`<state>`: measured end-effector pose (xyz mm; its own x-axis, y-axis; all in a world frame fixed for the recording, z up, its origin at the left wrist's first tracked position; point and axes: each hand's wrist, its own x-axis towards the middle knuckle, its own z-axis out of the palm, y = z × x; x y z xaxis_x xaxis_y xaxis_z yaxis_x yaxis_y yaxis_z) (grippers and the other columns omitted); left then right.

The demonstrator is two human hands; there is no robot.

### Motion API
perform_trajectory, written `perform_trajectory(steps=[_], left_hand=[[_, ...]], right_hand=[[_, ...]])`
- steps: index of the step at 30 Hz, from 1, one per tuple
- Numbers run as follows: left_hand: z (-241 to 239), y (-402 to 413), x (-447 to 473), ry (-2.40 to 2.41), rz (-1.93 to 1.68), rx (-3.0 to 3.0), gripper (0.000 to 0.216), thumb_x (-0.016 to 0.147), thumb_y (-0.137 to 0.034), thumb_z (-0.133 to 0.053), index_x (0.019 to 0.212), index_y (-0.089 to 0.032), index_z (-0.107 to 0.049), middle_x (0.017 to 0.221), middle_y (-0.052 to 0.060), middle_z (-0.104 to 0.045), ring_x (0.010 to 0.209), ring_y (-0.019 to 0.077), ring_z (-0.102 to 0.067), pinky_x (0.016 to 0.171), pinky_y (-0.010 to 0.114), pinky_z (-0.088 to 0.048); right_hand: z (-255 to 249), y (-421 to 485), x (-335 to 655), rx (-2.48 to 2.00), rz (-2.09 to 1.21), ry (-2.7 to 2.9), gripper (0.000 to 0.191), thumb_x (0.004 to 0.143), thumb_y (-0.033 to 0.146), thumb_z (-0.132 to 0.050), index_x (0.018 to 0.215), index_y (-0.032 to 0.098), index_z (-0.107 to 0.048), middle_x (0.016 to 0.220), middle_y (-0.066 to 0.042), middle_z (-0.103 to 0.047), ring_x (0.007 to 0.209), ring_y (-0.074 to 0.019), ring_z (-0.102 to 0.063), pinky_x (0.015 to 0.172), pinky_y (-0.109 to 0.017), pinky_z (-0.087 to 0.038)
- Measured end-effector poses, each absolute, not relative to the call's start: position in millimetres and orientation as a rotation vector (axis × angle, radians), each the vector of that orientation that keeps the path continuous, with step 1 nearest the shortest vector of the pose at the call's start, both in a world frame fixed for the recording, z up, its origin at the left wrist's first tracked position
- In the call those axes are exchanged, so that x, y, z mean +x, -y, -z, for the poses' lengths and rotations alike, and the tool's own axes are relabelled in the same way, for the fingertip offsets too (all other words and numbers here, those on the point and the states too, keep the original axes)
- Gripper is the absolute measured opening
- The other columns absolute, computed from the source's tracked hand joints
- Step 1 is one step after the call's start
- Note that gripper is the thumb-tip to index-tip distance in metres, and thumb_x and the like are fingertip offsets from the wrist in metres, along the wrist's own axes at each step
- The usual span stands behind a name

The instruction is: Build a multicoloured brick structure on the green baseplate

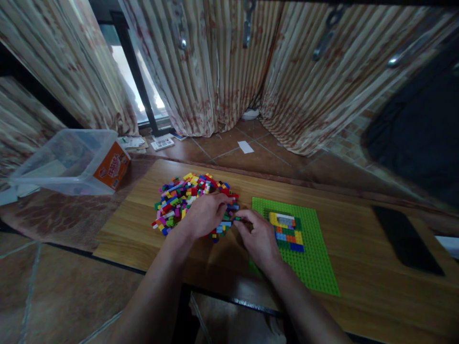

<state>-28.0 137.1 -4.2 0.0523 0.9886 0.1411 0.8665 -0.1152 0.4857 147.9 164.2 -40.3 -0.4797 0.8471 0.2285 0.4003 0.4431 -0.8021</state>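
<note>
A heap of mixed-colour building bricks (175, 199) lies on the wooden table. My left hand (206, 214) reaches over the right side of the heap with its fingers curled together; whatever is between the fingertips is hidden. At the heap's right edge, my right hand (257, 235) pinches a small green brick (237, 219) between thumb and forefinger. Just right of that hand is a bright green studded baseplate (319, 258). A block of joined bricks (289, 236) in yellow, orange, blue, green and white is built on it.
On the right of the table (353, 248) lies a dark flat phone-like slab (407, 239). A clear plastic bin (71, 184) with an orange label stands beyond the table's left end. Striped curtains (229, 71) hang behind, and papers (245, 147) lie on the tiled floor.
</note>
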Motion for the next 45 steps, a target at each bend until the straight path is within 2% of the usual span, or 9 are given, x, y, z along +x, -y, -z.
perform_trajectory(steps=[7,12,18,22,27,29,34,42,45], left_hand=[[3,-137,-27,-1.872,-0.655,2.063,0.021,0.088,-0.014,-0.047,0.093,-0.019,-0.067,0.09,0.004,-0.068,0.077,0.0155,-0.063,0.069,0.024,-0.046],[0,-137,-24,-1.856,-0.653,2.032,0.021,0.089,-0.014,-0.046,0.087,-0.019,-0.067,0.088,0.004,-0.068,0.076,0.0152,-0.063,0.068,0.024,-0.046],[-2,-137,-22,-1.849,-0.66,2.005,0.021,0.089,-0.014,-0.047,0.087,-0.018,-0.067,0.088,0.004,-0.068,0.076,0.0153,-0.063,0.07,0.025,-0.047],[0,-139,-21,-1.83,-0.671,2.029,0.022,0.09,-0.014,-0.045,0.087,-0.018,-0.067,0.087,0.004,-0.069,0.077,0.0153,-0.063,0.071,0.025,-0.047],[2,-143,-18,-1.807,-0.654,2.081,0.021,0.089,-0.014,-0.046,0.083,-0.018,-0.065,0.085,0.004,-0.068,0.075,0.0148,-0.063,0.068,0.024,-0.046],[4,-144,-17,-1.806,-0.666,2.081,0.019,0.089,-0.014,-0.047,0.086,-0.018,-0.066,0.086,0.004,-0.068,0.078,0.0153,-0.063,0.071,0.025,-0.048],[8,-146,-14,-1.81,-0.671,2.068,0.021,0.087,-0.014,-0.049,0.094,-0.019,-0.068,0.09,0.005,-0.069,0.082,0.0164,-0.064,0.075,0.026,-0.049],[7,-144,-15,-1.8,-0.673,2.073,0.021,0.087,-0.013,-0.048,0.093,-0.019,-0.067,0.089,0.004,-0.069,0.08,0.016,-0.065,0.074,0.026,-0.049],[8,-144,-17,-1.782,-0.668,2.071,0.02,0.088,-0.013,-0.046,0.086,-0.019,-0.066,0.086,0.003,-0.069,0.078,0.0152,-0.064,0.072,0.025,-0.049]], right_hand=[[37,-166,151,-1.063,-1.307,1.631,0.018,0.076,0.028,-0.066,0.092,0.022,-0.072,0.085,-0.001,-0.072,0.079,-0.0166,-0.065,0.075,-0.031,-0.05],[26,-173,168,-1.025,-1.393,1.534,0.023,0.076,0.033,-0.067,0.096,0.022,-0.072,0.08,0.0,-0.07,0.071,-0.0157,-0.067,0.071,-0.031,-0.052],[13,-199,221,-1.249,-1.173,1.462,0.034,0.078,0.042,-0.066,0.105,0.021,-0.069,0.08,-0.003,-0.072,0.071,-0.0175,-0.068,0.068,-0.034,-0.055],[16,-212,250,-1.376,-0.948,1.592,0.037,0.082,0.042,-0.06,0.109,0.019,-0.069,0.07,-0.002,-0.069,0.065,-0.0166,-0.064,0.066,-0.033,-0.053],[22,-211,255,-1.342,-0.687,1.916,0.032,0.087,0.039,-0.052,0.106,0.02,-0.07,0.097,-0.007,-0.07,0.085,-0.02,-0.066,0.079,-0.036,-0.052],[24,-208,252,-1.302,-0.624,2.012,0.031,0.087,0.037,-0.052,0.106,0.02,-0.069,0.102,-0.008,-0.07,0.09,-0.0206,-0.066,0.082,-0.036,-0.052],[27,-203,245,-1.243,-0.533,2.155,0.027,0.089,0.037,-0.05,0.101,0.022,-0.069,0.098,-0.007,-0.071,0.086,-0.0205,-0.067,0.079,-0.036,-0.052],[30,-203,238,-1.218,-0.32,2.309,0.026,0.091,0.033,-0.046,0.094,0.022,-0.069,0.094,-0.007,-0.069,0.086,-0.0229,-0.064,0.079,-0.039,-0.05],[31,-203,237,-1.208,-0.266,2.335,0.027,0.092,0.033,-0.045,0.092,0.021,-0.069,0.091,-0.008,-0.068,0.087,-0.0235,-0.062,0.08,-0.04,-0.049]])
